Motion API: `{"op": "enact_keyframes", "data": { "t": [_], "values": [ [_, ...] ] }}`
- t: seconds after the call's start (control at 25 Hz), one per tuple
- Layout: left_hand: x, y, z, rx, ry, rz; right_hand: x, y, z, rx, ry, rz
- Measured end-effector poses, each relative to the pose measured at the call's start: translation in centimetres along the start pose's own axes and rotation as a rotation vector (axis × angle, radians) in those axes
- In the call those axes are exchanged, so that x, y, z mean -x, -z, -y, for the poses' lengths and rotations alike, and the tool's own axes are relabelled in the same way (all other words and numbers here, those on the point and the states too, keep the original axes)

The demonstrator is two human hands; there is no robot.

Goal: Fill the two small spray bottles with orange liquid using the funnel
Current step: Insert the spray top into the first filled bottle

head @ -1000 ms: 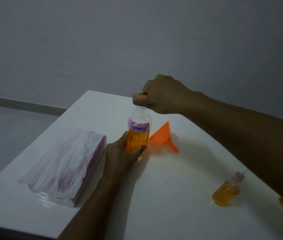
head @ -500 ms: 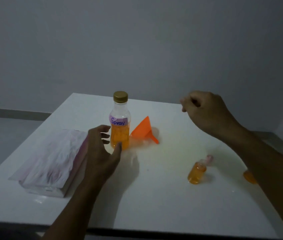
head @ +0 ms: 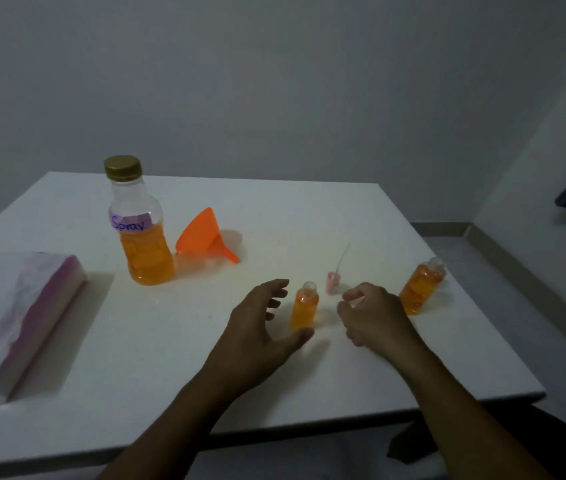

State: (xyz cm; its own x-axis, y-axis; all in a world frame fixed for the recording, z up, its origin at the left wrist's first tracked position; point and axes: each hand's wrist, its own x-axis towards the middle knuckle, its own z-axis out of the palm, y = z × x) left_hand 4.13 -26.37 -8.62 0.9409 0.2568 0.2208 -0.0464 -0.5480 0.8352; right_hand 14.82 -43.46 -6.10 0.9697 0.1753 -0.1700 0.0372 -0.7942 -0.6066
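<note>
A small uncapped spray bottle (head: 305, 309) full of orange liquid stands upright between my hands. My left hand (head: 261, 327) is open just left of it, thumb tip near its base. My right hand (head: 371, 315) hovers just right of it, fingers curled, holding nothing. A pink spray pump top (head: 333, 280) with its thin tube lies on the table behind them. A second small filled bottle (head: 420, 289) stands at the right. The large bottle (head: 138, 223) labelled "Spray", gold cap on, stands at the back left with the orange funnel (head: 205, 237) lying beside it.
A pink and white pack of tissues (head: 14, 317) lies at the left on the white table (head: 136, 358). The table's right edge runs close to the second small bottle. A grey wall rises behind the table.
Both hands have left the large bottle, now capped, and come down to the small bottle near the front. The view has shifted right, showing both small bottles.
</note>
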Motion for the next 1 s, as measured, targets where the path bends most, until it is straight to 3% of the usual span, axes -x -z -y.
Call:
{"op": "enact_keyframes", "data": {
  "t": [0.16,0.44,0.72,1.0],
  "values": [
    [-1.2,-2.1,-0.8,0.006,0.039,-0.007,-2.3,-1.1,0.7,-0.104,0.077,-0.111],
    [-2.3,-1.2,-0.7,0.029,0.028,-0.110,-1.3,1.2,1.4,-0.300,0.331,-0.113],
    [-2.2,1.5,-0.1,0.005,0.018,-0.244,1.5,3.4,1.6,-0.196,0.675,-0.184],
    [-1.7,2.3,0.6,-0.021,0.024,-0.270,2.0,4.0,1.9,-0.053,0.800,-0.305]
  ]
}}
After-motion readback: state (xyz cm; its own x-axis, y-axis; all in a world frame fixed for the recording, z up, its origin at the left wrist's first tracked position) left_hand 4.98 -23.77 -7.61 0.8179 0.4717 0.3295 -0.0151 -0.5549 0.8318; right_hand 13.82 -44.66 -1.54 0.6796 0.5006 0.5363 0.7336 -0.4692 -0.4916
